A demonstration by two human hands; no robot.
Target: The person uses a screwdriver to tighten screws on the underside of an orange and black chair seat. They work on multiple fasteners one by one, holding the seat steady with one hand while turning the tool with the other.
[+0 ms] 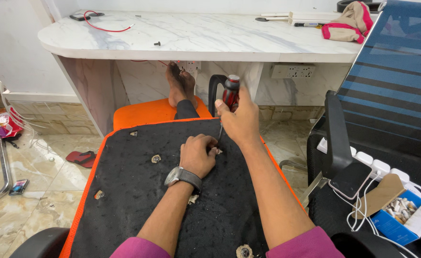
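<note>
An orange chair seat (138, 113) lies upside down across my lap, its underside covered in black fabric (134, 191) with several metal screw fittings (156, 158). My right hand (239, 122) grips a screwdriver with a red and black handle (231, 91), held upright with its shaft pointing down into the fabric. My left hand (198, 154), a watch on its wrist, is curled into a fist beside the screwdriver tip, pinching a small metal piece (217, 151) against the fabric.
A white marble desk (196, 38) stands ahead with a red cable and a pink-trimmed glove (346, 24). My bare feet (179, 83) rest beyond the seat. On the right a black office chair (392, 95) carries a phone (350, 179), a power strip and a blue box of screws (404, 212).
</note>
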